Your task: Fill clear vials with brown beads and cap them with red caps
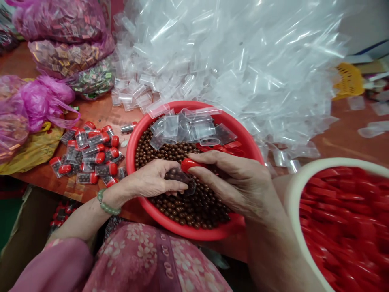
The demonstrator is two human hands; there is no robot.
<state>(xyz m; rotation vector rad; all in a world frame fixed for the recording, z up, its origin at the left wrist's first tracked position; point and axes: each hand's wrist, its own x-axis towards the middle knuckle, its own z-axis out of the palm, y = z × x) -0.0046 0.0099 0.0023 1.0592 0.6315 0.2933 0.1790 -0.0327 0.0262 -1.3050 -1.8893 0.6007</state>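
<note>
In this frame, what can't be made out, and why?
All in the head view:
Case: partly covered by the left hand.
Cap: one end hidden by the right hand.
Tub: cut off by the right and bottom edges; red pieces inside blurred.
Clear pile: cut off by the top edge.

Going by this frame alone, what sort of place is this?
Probably a hand-packing workspace, home or workshop unclear: a red basin of brown balls, a pile of red-capped clear containers, and a big heap of clear plastic pieces.
</note>
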